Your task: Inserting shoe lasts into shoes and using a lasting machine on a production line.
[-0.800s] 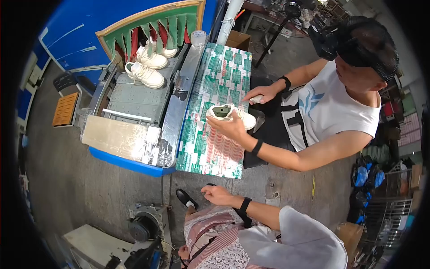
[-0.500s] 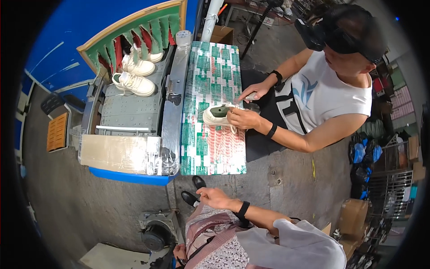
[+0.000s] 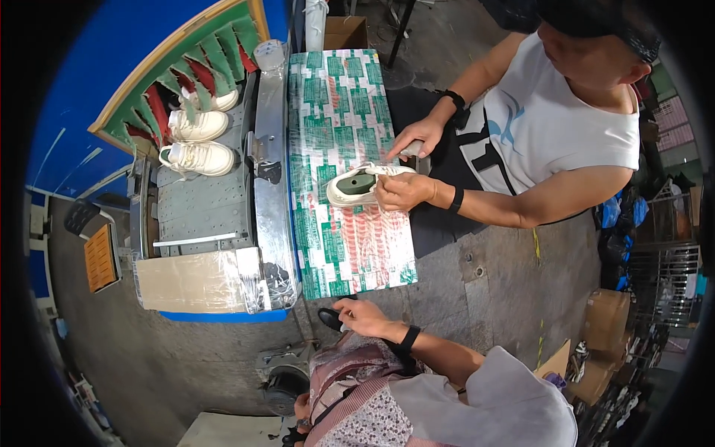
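Note:
My right hand (image 3: 363, 318) hangs in front of my apron, beside the near edge of the patterned tabletop (image 3: 350, 257). Its fingers are loosely bent and apart, with nothing visible in them. Only a small part of my left hand (image 3: 302, 408) shows at the apron's left side; its fingers are mostly hidden. Across the tabletop, a seated co-worker's hand (image 3: 402, 192) pinches at the laces of a cream sneaker (image 3: 344, 195) with a dark green inside. The co-worker's other hand (image 3: 423, 134) holds a small pale object (image 3: 411, 149), too small to name.
To the left stands a conveyor machine (image 3: 201, 208) with several cream sneakers (image 3: 205, 158) near its green and red strip curtain (image 3: 186, 78). A flat cardboard sheet (image 3: 194, 284) covers its near end. An orange-seated chair (image 3: 102, 257) and a motor (image 3: 287, 387) stand on the floor.
The view has shifted, and the co-worker appears closer. The co-worker's fingers remain at the sneaker's laces. My right hand keeps much the same pose, slightly nearer the tabletop.

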The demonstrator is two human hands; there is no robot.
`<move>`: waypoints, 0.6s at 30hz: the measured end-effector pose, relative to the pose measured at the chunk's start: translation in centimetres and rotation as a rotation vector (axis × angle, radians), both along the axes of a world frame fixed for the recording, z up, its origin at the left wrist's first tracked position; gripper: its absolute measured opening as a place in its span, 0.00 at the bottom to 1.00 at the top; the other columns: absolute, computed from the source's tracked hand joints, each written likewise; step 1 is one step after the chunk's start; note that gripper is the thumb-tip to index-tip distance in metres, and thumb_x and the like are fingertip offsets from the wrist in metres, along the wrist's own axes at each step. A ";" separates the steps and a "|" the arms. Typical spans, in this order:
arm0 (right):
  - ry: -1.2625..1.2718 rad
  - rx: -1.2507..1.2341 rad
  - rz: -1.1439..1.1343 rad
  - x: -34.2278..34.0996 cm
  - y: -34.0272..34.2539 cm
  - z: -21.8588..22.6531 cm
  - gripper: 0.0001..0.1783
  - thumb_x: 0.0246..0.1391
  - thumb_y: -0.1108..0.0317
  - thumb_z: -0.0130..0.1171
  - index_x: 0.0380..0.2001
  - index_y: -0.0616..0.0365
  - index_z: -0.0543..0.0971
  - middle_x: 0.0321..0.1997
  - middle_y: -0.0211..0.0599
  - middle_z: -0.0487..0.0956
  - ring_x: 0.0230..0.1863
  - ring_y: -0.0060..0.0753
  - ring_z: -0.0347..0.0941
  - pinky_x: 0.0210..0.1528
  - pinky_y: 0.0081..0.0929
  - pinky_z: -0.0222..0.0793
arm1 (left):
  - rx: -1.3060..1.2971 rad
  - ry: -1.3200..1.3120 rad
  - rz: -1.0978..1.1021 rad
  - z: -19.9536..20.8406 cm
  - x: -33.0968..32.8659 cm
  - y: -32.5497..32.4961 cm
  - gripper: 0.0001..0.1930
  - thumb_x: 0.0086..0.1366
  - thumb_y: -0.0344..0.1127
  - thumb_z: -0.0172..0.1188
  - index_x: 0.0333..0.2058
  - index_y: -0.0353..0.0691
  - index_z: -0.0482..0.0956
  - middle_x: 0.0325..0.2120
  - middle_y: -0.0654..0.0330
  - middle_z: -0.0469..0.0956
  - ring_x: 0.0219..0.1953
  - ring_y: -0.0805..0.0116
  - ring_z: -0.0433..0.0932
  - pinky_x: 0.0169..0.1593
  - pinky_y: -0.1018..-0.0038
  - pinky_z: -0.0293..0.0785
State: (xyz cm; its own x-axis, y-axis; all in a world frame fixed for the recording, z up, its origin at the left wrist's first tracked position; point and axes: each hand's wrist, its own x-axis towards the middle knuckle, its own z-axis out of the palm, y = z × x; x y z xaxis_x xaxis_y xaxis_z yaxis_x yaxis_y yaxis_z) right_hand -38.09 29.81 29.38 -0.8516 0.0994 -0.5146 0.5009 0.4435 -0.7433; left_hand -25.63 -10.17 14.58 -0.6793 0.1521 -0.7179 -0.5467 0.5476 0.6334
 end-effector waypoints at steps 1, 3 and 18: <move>-0.002 0.001 -0.004 0.0 0.2 0.0 0.19 0.58 0.65 0.55 0.53 0.56 0.75 0.40 0.39 0.84 0.42 0.42 0.81 0.46 0.36 0.74 | -0.062 0.022 -0.057 -0.1 -0.4 0.0 0.14 0.59 0.36 0.61 0.39 0.30 0.82 0.33 0.47 0.84 0.36 0.55 0.83 0.42 0.65 0.76; 0.000 -0.005 -0.012 0.1 0.6 -0.1 0.19 0.58 0.65 0.55 0.53 0.56 0.75 0.40 0.39 0.84 0.41 0.42 0.81 0.46 0.36 0.74 | -0.126 0.044 -0.118 -0.1 -1.1 0.0 0.15 0.58 0.37 0.61 0.39 0.31 0.82 0.33 0.46 0.83 0.36 0.54 0.83 0.43 0.64 0.76; 0.094 -0.121 0.371 -3.7 -4.8 2.8 0.16 0.57 0.62 0.59 0.47 0.54 0.78 0.34 0.39 0.84 0.34 0.39 0.82 0.36 0.33 0.75 | -0.328 -0.055 0.043 1.4 -1.4 -0.6 0.20 0.61 0.50 0.58 0.46 0.47 0.82 0.42 0.52 0.83 0.47 0.49 0.80 0.51 0.60 0.75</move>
